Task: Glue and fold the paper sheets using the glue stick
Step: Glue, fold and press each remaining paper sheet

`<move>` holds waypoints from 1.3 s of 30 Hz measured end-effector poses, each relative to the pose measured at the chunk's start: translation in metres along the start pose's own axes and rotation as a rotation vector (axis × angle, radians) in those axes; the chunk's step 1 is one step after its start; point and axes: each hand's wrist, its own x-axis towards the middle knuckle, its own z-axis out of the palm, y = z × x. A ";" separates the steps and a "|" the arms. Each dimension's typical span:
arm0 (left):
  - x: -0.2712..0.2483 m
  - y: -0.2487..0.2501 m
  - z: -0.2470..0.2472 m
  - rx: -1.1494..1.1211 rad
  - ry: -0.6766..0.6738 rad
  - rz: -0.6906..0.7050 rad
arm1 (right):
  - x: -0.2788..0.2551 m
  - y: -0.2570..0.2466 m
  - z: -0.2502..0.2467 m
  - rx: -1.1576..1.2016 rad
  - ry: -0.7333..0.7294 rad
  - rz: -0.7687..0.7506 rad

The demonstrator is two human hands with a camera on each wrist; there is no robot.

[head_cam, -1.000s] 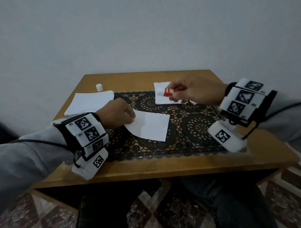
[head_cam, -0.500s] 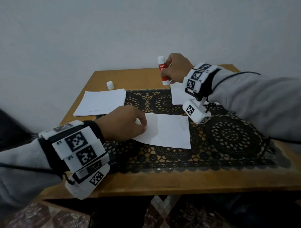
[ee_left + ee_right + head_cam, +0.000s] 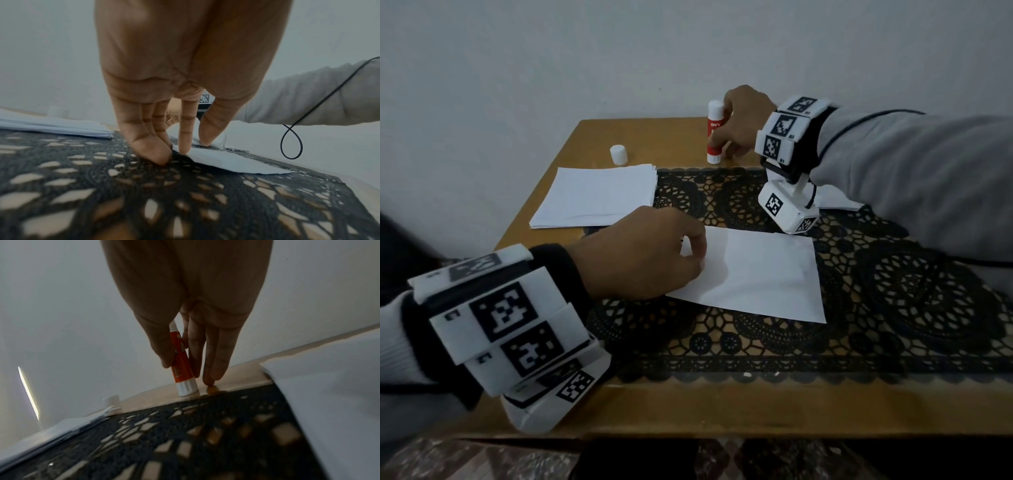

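Behind right hand (image 3: 743,120), glue stick (image 3: 715,132) half hidden, seemingly uncapped.

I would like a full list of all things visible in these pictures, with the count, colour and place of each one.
glue stick: one, white and red, upright on the bare wood at the far edge, uncapped
cap: one, white, on the wood behind the stack
paper stack: one, white, far left, partly on the mat
single sheet: one, white, middle of the mat
other paper: count unclear, white, far right, mostly hidden by the right arm
lace mat: one, black, over the table
table: one, brown wood
left hand: fingertips press the single sheet's left edge
right hand: holds the glue stick
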 end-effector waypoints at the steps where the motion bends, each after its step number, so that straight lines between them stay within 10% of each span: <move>1: 0.000 0.000 0.000 0.001 -0.002 0.000 | 0.000 0.000 0.000 -0.007 -0.008 0.000; 12: -0.005 0.003 0.003 0.068 0.005 -0.007 | -0.026 0.020 -0.047 -0.070 0.025 0.003; 22: -0.018 0.020 0.010 0.130 -0.010 -0.067 | -0.095 0.127 -0.106 -0.623 -0.085 0.051; 39: -0.011 0.019 0.010 0.153 0.039 -0.094 | -0.110 0.155 -0.102 -0.555 -0.177 -0.127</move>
